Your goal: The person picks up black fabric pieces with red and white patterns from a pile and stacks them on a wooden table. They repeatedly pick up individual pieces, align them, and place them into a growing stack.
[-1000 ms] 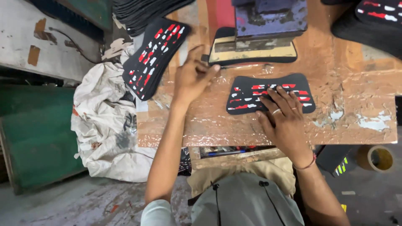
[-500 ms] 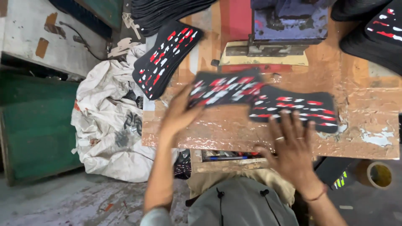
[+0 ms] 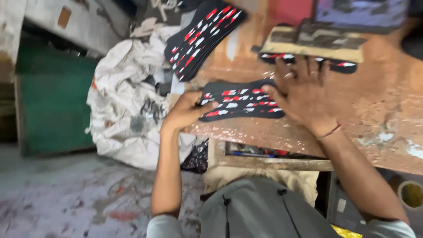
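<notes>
A worn brown bench [image 3: 374,114] is seen across the right of the view, with a crumpled white sack [image 3: 128,110] heaped against its left end. A stack of black pieces with red and white marks [image 3: 200,35] overhangs the bench's far left corner. A single black patterned piece [image 3: 240,100] lies flat near the front edge. Its left end is pinched by the left hand [image 3: 187,110], while the right hand [image 3: 304,94] is spread flat, fingers apart, over its right end.

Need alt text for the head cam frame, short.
Seen from above, a person's left hand grips the left end of a flat black fabric piece with red and white dashes on a worn brown worktable, while the right hand lies spread flat over its right end. A stack of similar patterned pieces overhangs the table's left edge above a crumpled white sack.
</notes>
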